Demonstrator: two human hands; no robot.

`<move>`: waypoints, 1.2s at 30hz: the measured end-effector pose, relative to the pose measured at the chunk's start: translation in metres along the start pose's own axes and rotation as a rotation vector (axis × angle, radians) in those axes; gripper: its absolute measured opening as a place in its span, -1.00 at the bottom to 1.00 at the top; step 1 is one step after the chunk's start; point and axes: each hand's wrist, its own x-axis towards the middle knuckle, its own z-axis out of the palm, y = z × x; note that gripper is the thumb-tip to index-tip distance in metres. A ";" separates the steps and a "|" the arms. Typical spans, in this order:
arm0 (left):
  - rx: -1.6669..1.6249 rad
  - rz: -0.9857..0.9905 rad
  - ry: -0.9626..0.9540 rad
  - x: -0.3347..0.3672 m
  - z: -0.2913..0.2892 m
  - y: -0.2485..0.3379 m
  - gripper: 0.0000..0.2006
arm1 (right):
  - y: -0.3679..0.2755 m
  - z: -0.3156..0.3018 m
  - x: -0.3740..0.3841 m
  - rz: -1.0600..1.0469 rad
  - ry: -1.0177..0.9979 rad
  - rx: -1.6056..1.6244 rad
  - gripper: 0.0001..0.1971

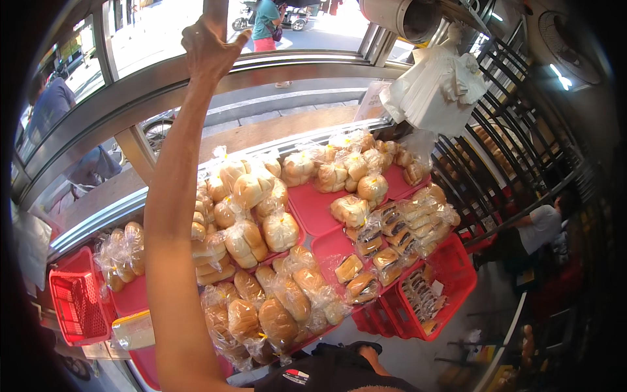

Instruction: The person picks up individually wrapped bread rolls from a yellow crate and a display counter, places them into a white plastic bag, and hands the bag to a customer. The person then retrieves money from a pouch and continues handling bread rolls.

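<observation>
The left hand (212, 52) is raised in front of the upright window post (216, 12); its fingers are curled, their tips hidden, and its 1 visible thumb juts out to the right; I cannot tell whether the fingers close on the post; the right hand is not in view. The post is at the top of the view, left of centre, above the metal rail (300, 63) and beyond the bagged bread (245, 243); its long axis runs nearly upright, its upper end cut off by the picture's edge.

It looks like stiff, smooth metal, so it should not bend or crush, though a palm could slip along it; the surest hold is probably fingers wrapped around its edge with the thumb opposed; its weight is hard to judge; the bread, by contrast, looks light, soft and easily squashed.
</observation>
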 end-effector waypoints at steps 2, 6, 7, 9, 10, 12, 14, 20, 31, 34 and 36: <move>-0.014 0.174 -0.102 -0.008 -0.002 -0.002 -0.26 | -0.014 -0.005 0.008 0.010 -0.034 0.019 -0.47; 0.338 0.271 -0.119 -0.012 -0.042 -0.064 -0.56 | -0.042 -0.010 0.011 -0.014 0.023 -0.056 -0.52; 0.368 0.303 -0.054 -0.012 -0.055 -0.096 -0.57 | -0.048 -0.014 0.014 -0.001 0.014 -0.038 -0.51; 0.399 0.332 0.011 -0.018 -0.065 -0.132 -0.58 | -0.055 -0.019 0.010 0.046 -0.011 0.001 -0.49; 0.403 0.327 0.015 -0.019 -0.068 -0.137 -0.59 | -0.053 -0.017 0.011 0.035 -0.007 -0.016 -0.48; 0.394 0.310 -0.016 -0.021 -0.071 -0.134 -0.61 | -0.054 -0.020 0.017 0.011 -0.020 -0.029 -0.48; 0.360 0.381 -0.029 -0.028 -0.059 -0.119 -0.60 | -0.057 -0.018 0.021 0.003 -0.034 -0.066 -0.50; 0.287 0.374 -0.108 -0.030 -0.019 -0.067 -0.58 | -0.046 -0.002 0.023 0.048 -0.030 -0.055 -0.53; -0.010 0.517 -0.121 -0.026 -0.039 -0.048 -0.59 | -0.055 -0.010 0.031 -0.013 -0.023 -0.053 -0.53; -0.114 0.427 0.112 -0.018 -0.088 -0.106 -0.61 | -0.060 -0.021 0.034 -0.058 -0.066 -0.112 -0.55; -0.126 0.076 0.304 -0.010 -0.101 -0.138 -0.61 | 0.021 0.032 0.065 -0.140 -0.111 -0.148 -0.56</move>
